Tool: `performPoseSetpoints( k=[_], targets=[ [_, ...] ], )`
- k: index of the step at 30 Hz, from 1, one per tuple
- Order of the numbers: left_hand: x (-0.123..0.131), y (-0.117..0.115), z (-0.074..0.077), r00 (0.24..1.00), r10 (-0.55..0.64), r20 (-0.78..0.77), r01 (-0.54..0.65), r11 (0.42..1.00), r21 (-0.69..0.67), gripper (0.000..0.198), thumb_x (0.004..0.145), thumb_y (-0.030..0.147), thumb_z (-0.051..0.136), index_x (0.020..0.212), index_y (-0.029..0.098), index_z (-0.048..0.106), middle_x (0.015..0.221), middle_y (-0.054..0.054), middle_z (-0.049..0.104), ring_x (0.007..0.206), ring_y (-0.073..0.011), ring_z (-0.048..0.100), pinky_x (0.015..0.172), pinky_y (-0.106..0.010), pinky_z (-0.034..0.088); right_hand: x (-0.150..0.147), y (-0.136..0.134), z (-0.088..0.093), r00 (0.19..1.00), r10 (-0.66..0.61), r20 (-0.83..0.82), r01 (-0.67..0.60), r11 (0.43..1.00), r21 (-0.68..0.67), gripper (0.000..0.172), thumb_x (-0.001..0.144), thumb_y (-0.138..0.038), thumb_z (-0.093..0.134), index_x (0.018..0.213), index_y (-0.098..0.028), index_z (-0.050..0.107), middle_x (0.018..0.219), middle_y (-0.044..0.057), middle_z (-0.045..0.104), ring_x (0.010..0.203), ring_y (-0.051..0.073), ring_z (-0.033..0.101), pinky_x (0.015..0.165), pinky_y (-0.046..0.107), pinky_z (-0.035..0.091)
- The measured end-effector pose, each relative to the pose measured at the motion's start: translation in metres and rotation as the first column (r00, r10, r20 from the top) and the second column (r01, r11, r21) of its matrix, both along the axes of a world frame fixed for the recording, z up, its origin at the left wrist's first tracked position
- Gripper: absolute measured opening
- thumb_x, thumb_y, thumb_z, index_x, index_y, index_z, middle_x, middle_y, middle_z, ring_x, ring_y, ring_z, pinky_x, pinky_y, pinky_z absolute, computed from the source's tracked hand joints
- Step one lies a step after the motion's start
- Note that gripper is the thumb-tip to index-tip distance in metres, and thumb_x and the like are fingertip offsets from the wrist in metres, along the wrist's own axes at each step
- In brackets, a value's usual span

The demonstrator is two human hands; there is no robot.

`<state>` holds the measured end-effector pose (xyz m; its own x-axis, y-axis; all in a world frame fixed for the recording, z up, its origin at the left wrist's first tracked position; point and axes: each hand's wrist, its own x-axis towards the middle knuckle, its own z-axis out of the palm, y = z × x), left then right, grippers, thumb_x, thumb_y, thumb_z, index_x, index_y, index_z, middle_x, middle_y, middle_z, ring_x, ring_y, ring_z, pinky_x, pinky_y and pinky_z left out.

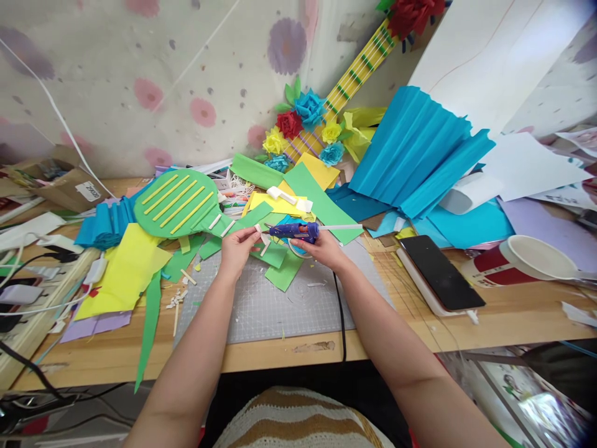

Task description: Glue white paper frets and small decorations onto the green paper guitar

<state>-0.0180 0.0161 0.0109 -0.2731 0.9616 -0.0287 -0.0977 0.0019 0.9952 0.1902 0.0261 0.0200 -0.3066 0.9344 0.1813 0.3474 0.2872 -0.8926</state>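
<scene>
Blue glue-gun [293, 232] in right hand [323, 250]

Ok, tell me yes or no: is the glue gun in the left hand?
No, the right hand holds the blue glue gun.

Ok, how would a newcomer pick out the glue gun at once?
Find the gray cutting mat on the wooden desk. At its far side, the right hand holds the glue gun, nozzle toward the left hand. Among green and yellow paper, it is the dark blue tool with a whitish stick poking from its back.
</scene>
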Motion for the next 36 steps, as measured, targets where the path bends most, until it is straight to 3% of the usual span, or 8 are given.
performPoseSetpoints(
  k=[9,19,25,30,36],
  targets=[
    [0.003,-0.001,0.003,0.999,-0.041,0.011,0.041,0.998,-0.051,0.045,0.048,0.039,0.080,0.084,0.014,0.072,0.079,-0.009,0.071,0.072,-0.0229,0.065,0.059,-0.033,0.051,-0.001,0.000,0.001,0.998,-0.022,-0.066,0.022,1.000,0.008,0.036,0.069,-0.048,0.064,0.088,-0.018,0.067,0.087,0.005,0.069,0.082,0.022,0.062,0.073,0.033,0.049],
    [0.004,-0.003,0.002,0.994,-0.109,-0.017,0.108,0.994,-0.028,0.041,0.050,0.039,0.079,0.082,0.014,0.072,0.073,-0.007,0.070,0.066,-0.0192,0.064,0.053,-0.029,0.050,-0.001,0.003,-0.002,0.993,-0.025,-0.117,0.024,1.000,-0.007,0.043,0.068,-0.051,0.065,0.094,-0.018,0.066,0.096,0.007,0.068,0.090,0.024,0.061,0.080,0.037,0.049],
    [0.004,-0.007,0.008,0.983,-0.185,-0.010,0.185,0.980,0.068,0.037,0.052,0.039,0.078,0.079,0.015,0.072,0.071,-0.006,0.070,0.065,-0.0181,0.064,0.061,-0.031,0.053,0.009,0.011,-0.012,0.976,-0.147,-0.158,0.142,0.989,-0.039,0.042,0.066,-0.054,0.065,0.087,-0.018,0.067,0.085,0.005,0.069,0.079,0.021,0.062,0.075,0.034,0.049],
    [0.001,-0.004,0.007,0.978,-0.112,0.174,0.093,0.989,0.111,0.037,0.051,0.036,0.080,0.080,0.016,0.070,0.074,-0.004,0.070,0.069,-0.0169,0.065,0.074,-0.034,0.053,0.039,0.025,-0.004,0.910,-0.384,-0.155,0.382,0.923,-0.044,0.047,0.064,-0.061,0.061,0.070,-0.014,0.065,0.056,0.003,0.057,0.053,0.014,0.051,0.054,0.027,0.043],
    [0.000,0.001,0.005,0.947,0.007,0.320,-0.023,0.999,0.048,0.036,0.049,0.033,0.080,0.079,0.015,0.069,0.072,-0.003,0.070,0.068,-0.0158,0.066,0.076,-0.033,0.052,0.078,0.036,-0.019,0.899,-0.428,0.099,0.431,0.902,-0.016,0.052,0.061,-0.062,0.062,0.072,-0.012,0.067,0.054,0.003,0.058,0.056,0.016,0.053,0.054,0.027,0.041]
  ],
)
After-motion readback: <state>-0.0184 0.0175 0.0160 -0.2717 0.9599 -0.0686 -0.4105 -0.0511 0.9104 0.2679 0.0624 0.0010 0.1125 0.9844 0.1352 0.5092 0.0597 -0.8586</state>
